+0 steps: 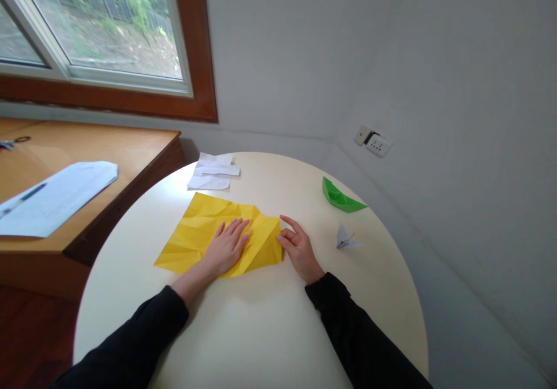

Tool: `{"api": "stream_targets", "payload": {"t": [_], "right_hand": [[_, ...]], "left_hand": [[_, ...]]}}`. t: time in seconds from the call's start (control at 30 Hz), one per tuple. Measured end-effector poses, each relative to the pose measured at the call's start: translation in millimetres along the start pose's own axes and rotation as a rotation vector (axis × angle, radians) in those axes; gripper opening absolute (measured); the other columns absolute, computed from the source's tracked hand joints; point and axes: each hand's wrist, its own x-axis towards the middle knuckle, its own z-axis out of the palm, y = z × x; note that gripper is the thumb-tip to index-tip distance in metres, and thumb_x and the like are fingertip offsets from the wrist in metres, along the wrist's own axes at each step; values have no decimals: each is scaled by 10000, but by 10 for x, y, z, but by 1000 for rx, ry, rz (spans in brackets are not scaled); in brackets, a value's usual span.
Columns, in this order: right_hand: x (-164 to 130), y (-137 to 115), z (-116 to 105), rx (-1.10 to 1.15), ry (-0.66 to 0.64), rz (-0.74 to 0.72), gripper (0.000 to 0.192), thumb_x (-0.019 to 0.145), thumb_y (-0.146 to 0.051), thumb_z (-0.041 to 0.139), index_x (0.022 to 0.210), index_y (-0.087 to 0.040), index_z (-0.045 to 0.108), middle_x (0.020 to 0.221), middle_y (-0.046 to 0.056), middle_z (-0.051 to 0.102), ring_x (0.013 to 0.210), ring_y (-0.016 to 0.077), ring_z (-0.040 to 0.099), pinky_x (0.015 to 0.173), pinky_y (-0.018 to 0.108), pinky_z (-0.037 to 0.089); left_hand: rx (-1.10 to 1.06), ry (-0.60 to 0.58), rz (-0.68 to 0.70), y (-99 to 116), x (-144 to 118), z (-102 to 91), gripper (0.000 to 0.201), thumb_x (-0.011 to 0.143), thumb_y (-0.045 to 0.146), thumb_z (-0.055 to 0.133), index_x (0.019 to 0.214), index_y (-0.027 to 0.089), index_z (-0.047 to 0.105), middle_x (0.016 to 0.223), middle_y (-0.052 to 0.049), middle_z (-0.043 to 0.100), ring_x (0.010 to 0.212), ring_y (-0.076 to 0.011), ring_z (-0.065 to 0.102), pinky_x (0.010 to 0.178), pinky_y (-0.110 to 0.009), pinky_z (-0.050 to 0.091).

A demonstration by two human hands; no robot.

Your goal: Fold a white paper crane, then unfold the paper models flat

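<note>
A creased sheet of yellow paper [187, 232] lies on the round table, its right side lifted slightly off the surface. My left hand [226, 247] rests flat on the middle of the sheet, fingers stretched out. At the sheet's right edge, my right hand [300, 249] has its thumb and fingers curled round the raised edge. How firmly they grip it is hard to see. To the right of that hand are a green paper boat [342, 197] and a small white folded paper piece [346, 238].
White paper pieces [213, 172] lie at the back left of the round table [261, 331]. A wooden desk [143, 139] on the left bears white sheets [73, 191], a dark pen [26, 194] and scissors [15, 142]. Behind the table, a wall holds a socket [378, 144].
</note>
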Motion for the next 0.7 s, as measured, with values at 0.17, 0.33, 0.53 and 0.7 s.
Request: {"api": "stream_targets", "payload": {"t": [0.17, 0.33, 0.53, 0.7], "right_hand": [[-21, 5, -17, 43, -4, 47, 527, 660, -257, 689, 1154, -238, 506, 638, -74, 471, 579, 85, 505, 592, 219, 430], [-38, -26, -2, 123, -9, 115, 555, 634, -213, 677, 1154, -253, 488, 633, -73, 504, 552, 86, 500, 534, 207, 408], [-35, -71, 20, 205, -14, 141, 486, 636, -189, 636, 1109, -224, 531, 565, -87, 468, 492, 75, 465, 503, 205, 395], [-19, -73, 23, 227, 0, 191, 491, 646, -200, 633, 1126, -226, 532, 717, -26, 605, 660, 130, 589, 608, 246, 460]], "left_hand": [[29, 6, -22, -54, -4, 10, 519, 924, 403, 145, 1357, 185, 331, 1416, -73, 376, 1327, -186, 278, 1090, -444, 179], [110, 4, 0, -53, -9, 19, 564, 901, 499, 194, 1363, 206, 333, 1431, -87, 346, 1336, -206, 259, 1088, -448, 171], [192, -31, 49, -47, -24, 15, 673, 827, 640, 256, 1380, 259, 303, 1454, -126, 287, 1356, -244, 197, 1081, -473, 146], [218, -27, 57, -39, -39, 26, 677, 817, 655, 251, 1372, 272, 321, 1456, -132, 278, 1355, -256, 195, 1077, -475, 144]]}}
